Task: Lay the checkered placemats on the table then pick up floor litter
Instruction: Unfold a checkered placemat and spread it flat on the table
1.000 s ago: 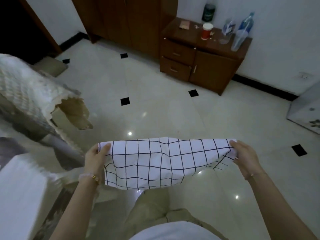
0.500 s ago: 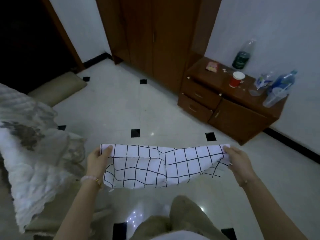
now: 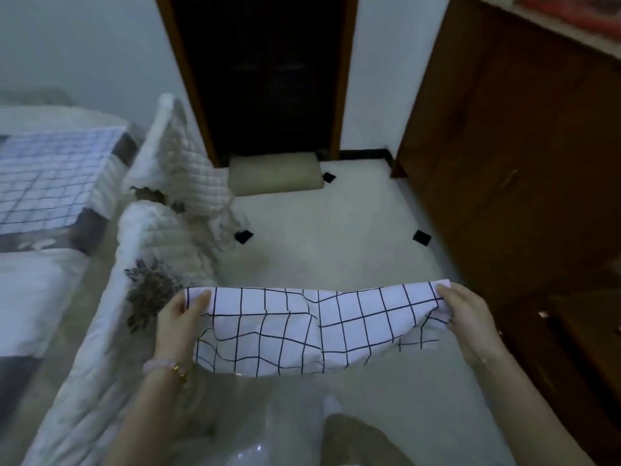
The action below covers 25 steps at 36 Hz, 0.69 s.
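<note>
A checkered placemat point(image 3: 50, 176) lies flat on the table point(image 3: 95, 227).

Placemat point(image 3: 312, 327) hung between left hand point(image 3: 178, 326) and right hand point(image 3: 470, 326) at lower centre, second placemat point(image 3: 50, 183) lay on table point(image 3: 94, 227) at left edge, chairs point(image 3: 178, 163) just right of table, floor mat point(image 3: 275, 173) below doorway point(image 3: 265, 72) at upper centre, cabinet point(image 3: 521, 146) along right edge.

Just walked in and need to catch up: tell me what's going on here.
A person holds a checkered placemat stretched between both hands: the left hand pinches its top left corner, the right hand its top right corner. The cloth sags in the middle, above the floor, not yet on the table. A second checkered placemat already lies flat on the table at the left, beyond the quilted chair covers.
</note>
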Tool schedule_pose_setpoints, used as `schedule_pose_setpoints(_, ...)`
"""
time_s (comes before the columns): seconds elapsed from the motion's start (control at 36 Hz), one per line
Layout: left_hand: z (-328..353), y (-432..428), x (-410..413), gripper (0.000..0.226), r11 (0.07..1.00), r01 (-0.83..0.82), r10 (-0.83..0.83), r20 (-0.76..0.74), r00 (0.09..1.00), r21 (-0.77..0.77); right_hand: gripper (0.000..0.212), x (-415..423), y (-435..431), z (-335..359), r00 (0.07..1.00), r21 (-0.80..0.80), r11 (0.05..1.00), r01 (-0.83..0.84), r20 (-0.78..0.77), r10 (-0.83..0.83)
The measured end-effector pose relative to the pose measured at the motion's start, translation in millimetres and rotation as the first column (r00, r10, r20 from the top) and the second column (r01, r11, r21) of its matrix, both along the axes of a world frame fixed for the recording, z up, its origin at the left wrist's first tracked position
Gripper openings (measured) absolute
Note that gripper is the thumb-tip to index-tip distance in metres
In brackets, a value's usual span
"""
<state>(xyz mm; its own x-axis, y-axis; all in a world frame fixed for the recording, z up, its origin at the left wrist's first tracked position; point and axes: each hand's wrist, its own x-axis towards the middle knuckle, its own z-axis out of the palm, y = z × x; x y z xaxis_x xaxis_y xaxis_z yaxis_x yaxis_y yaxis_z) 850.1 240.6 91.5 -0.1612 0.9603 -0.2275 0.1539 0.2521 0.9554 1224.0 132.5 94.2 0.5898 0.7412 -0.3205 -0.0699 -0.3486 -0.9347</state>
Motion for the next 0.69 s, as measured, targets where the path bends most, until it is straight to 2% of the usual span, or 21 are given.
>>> schedule_pose_setpoints(0.14, 51, 20, -12, 0.019, 0.953, -0.189, 0.201, -0.027, 0.979, 0.238, 0.018, 6, 130, 40, 0.97, 0.136, 0.961, -0.24, 0.07, 0.232)
schedule_pose_setpoints(0.28, 99, 21, -53, 0.016, 0.837, -0.409, 0.413, 0.071, 0.908, 0.364, 0.02, -38, 242, 74, 0.894, 0.281, 0.852, -0.442, 0.067, 0.443)
schedule_pose_setpoints(0.44, 120, 9, -118, 0.014, 0.636, -0.653, 0.664, 0.139, 0.734, 0.412, 0.023, -137, 328, 86, 0.744, 0.353, 0.675, -0.648, 0.102, 0.661)
schedule_pose_setpoints(0.56, 112, -7, -163, 0.011, 0.532, -0.74, 0.776, 0.111, 0.621, 0.412, 0.019, -206, 361, 76, 0.631, 0.35, 0.568, -0.745, 0.092, 0.77)
schedule_pose_setpoints(0.69, 97, -28, -210, 0.025, 0.435, -0.8, 0.847, 0.113, 0.519, 0.414, 0.017, -281, 389, 71, 0.51, 0.306, 0.452, -0.838, 0.145, 0.848)
